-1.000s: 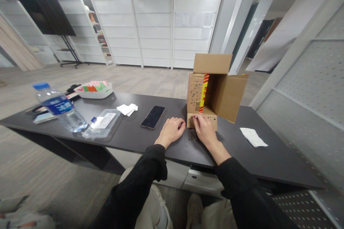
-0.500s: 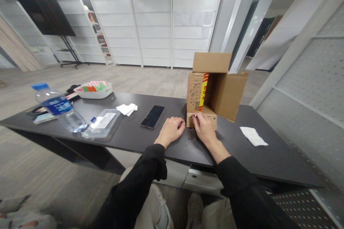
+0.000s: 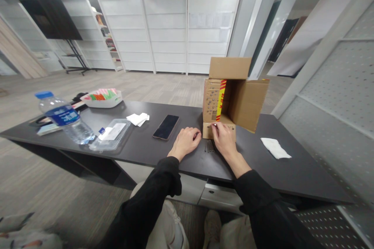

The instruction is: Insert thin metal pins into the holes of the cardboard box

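A cardboard box [image 3: 211, 103] lies on its side with its flaps spread and its opening toward me. Small round metal heads stud its left flap, and dark dots mark its lower front flap [image 3: 233, 128]. At that lower flap my right hand [image 3: 224, 137] is pinched around a screw [image 3: 215, 125]; only its bright end shows. Several long, thin screws [image 3: 209, 146] lie on the table just below the flap. My left hand [image 3: 187, 141] rests on the table left of the box, its fingers curled together, with nothing visible in them.
On the dark table [image 3: 187, 163] are a phone [image 3: 166, 127], folded white tissues [image 3: 138, 119], a clear plastic case [image 3: 112, 135], a water bottle [image 3: 66, 116] and a white tray [image 3: 102, 102] of colourful items. Another tissue [image 3: 275, 148] lies right of the box.
My right hand has shifted slightly to the right along the box's lower flap, still pinched. My left hand stays where it was.
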A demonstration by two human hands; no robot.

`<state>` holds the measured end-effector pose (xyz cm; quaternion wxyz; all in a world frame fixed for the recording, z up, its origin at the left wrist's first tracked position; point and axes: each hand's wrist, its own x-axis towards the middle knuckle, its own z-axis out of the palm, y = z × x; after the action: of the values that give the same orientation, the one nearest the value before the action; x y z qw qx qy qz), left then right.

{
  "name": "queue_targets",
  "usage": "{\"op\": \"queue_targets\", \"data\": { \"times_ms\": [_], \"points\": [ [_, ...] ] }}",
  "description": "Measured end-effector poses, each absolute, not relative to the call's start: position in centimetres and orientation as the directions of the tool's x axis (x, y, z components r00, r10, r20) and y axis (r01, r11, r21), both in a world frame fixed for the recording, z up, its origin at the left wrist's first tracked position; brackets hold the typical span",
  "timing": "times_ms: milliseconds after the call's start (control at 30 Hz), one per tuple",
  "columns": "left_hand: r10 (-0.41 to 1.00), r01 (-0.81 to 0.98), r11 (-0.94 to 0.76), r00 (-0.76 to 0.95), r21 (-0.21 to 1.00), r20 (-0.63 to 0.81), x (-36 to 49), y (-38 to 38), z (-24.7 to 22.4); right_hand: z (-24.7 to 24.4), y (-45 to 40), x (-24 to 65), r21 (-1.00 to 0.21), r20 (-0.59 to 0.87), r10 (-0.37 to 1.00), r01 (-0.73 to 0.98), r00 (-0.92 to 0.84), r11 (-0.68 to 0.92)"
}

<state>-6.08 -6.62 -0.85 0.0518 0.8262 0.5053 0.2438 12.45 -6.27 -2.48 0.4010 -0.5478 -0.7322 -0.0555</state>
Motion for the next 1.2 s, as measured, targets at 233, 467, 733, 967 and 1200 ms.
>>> {"op": "queue_targets", "data": {
  "times_ms": [233,467,733,967,1200],
  "points": [
    [0.853,0.806,-0.495,0.378,0.326,0.361,-6.1,-6.5,-1.1,-2.7,-6.2,12.7,-0.337,0.631,0.774,0.879,-0.054,0.336],
    [0.856,0.814,-0.489,0.377,0.315,0.354,-6.1,-6.4,-1.1,-2.9,-6.1,12.9,-0.335,0.667,0.744,0.874,-0.043,0.351],
    [0.851,0.807,-0.495,0.377,0.321,0.365,-6.1,-6.4,-1.2,-3.1,-5.9,13.1,-0.342,0.665,0.746,0.871,-0.041,0.353],
    [0.850,0.805,-0.497,0.377,0.324,0.368,-6.1,-6.5,-1.1,-3.3,-5.7,13.4,-0.367,0.665,0.746,0.853,-0.040,0.372],
    [0.850,0.808,-0.495,0.374,0.319,0.372,-6.2,-6.5,-1.2,-3.6,-5.4,13.7,-0.404,0.658,0.752,0.827,-0.034,0.390]
  ]
}}
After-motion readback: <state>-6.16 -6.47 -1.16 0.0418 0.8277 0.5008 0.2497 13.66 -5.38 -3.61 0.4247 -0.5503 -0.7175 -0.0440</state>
